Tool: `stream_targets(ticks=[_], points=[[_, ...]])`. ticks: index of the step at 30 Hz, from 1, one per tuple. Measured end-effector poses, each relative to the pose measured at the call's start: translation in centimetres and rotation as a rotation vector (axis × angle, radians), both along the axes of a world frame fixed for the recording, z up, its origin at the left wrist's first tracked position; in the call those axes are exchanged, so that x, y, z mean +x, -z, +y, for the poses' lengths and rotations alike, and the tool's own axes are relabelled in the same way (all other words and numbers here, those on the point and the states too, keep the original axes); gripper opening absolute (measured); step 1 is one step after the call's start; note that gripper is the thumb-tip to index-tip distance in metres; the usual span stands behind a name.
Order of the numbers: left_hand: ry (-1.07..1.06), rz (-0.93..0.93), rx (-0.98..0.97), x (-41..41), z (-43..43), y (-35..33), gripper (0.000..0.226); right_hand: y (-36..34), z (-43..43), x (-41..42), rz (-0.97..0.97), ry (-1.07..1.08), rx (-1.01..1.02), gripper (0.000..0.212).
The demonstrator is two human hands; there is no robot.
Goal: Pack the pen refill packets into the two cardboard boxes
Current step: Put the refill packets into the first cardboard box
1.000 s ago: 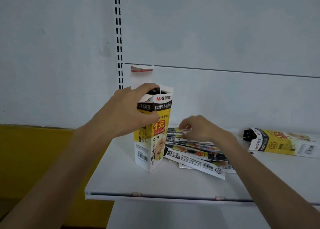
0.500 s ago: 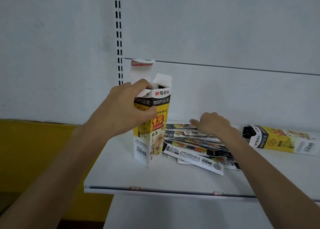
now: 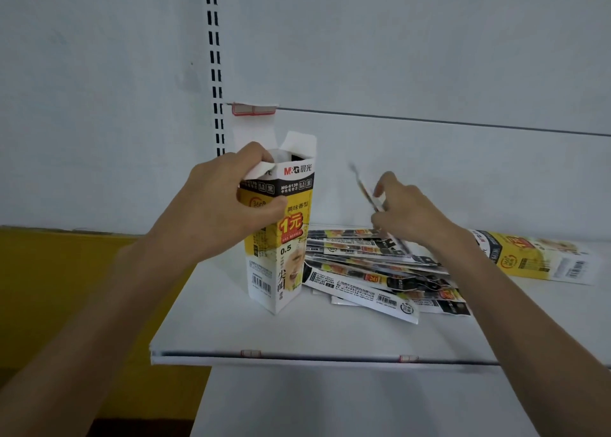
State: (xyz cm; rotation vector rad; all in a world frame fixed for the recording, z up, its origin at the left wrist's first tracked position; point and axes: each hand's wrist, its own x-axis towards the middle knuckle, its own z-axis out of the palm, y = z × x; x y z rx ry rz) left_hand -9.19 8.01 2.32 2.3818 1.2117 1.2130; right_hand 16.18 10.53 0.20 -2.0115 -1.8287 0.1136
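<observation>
Step in hand: loading the first box; one packet is lifted from the pile and on its way to the open mouth.
Left hand (image 3: 218,205): closed around the upper part of the upright box (image 3: 281,238), thumb across the front, fingers holding a top flap back so the mouth stays open.
Upright box: stands on end on the white shelf (image 3: 297,337), near its left front corner, flaps up; what it already holds cannot be told from this angle.
Right hand (image 3: 410,212): pinched narrow on a single packet (image 3: 367,188), which is blurred and tilts up and to the left, above the pile and apart from the box.
Pile of packets (image 3: 380,271): lies flat on the shelf just right of the upright box, fanned and overlapping; many remain.
Second box (image 3: 535,258): lies on its side at the right of the shelf, well apart from the hands, untouched for now.
Progress: early by my judgement, since most packets are still loose.
Next move calls for: swinging the packet upright, lining its narrow end with the mouth, and sliding it down while the left hand keeps the box steady.
Risk: the thin packet may catch on a flap or buckle.
</observation>
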Motion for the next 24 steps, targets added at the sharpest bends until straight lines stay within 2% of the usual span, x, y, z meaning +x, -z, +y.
stream_targets(ticks=[3,7,11,13,14,18,21,23,24], points=[[0.008,-0.01,-0.01,-0.1,-0.2,0.2,0.027,1.1,0.5,-0.3,-0.01,-0.075,-0.063,0.046],[0.016,-0.024,-0.024,-0.2,-0.3,0.2,0.025,2.7,0.8,-0.9,-0.176,-0.124,-0.307,0.042],[-0.011,-0.007,-0.015,0.1,-0.4,0.8,0.026,2.7,1.3,-0.9,-0.116,-0.099,-0.221,0.026],[-0.036,0.033,0.0,0.3,-0.4,1.1,0.029,2.1,1.4,-0.9,-0.016,-0.114,-0.189,0.011],[-0.041,0.038,0.004,0.3,-0.4,1.2,0.029,1.7,1.3,-0.9,0.044,-0.118,-0.162,0.011],[-0.046,0.044,0.002,0.2,-0.2,1.2,0.03,0.2,1.1,-1.2,0.309,-0.107,-0.027,0.032],[-0.056,0.063,0.006,0.3,-0.1,1.1,0.029,-0.9,0.2,-2.0,0.558,-0.138,-0.016,0.05],[-0.06,0.074,0.011,0.4,0.0,1.1,0.029,-1.5,-0.3,-2.6,0.606,-0.209,-0.027,0.062],[-0.062,0.077,0.011,0.4,0.0,1.1,0.029,-1.8,-0.5,-2.9,0.582,-0.231,-0.021,0.061]])
